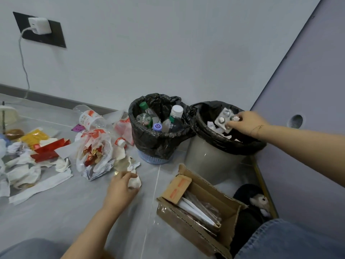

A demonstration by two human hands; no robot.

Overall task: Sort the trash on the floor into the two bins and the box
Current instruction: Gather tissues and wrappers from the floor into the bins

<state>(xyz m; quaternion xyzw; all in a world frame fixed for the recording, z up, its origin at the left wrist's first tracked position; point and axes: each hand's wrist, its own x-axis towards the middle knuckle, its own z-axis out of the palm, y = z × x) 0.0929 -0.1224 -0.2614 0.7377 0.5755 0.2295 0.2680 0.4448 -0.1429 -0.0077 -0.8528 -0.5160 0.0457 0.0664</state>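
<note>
A silver foil blister pack [225,119] is being pinched by the fingers [231,124] of the right hand [248,122] over the grey bin lined with a black bag [211,157], apparently for dropping among paper scraps. A crumpled white tissue [134,182] is being gripped on the floor by the curled left hand [121,187], likely for sorting next.

Single view, head-worn, wide-angle. Position: above a seated or crouching person, whose denim-clad knees [291,240] fill the lower corners. Facing: forward and down toward the floor [74,212] and the corner where the wall [168,53] meets a grey panel [308,90]. Range: close, with both forearms reaching in from the bottom edge and the right edge. Straight edges bow toward the frame's borders. No second view; nothing shared.
</note>
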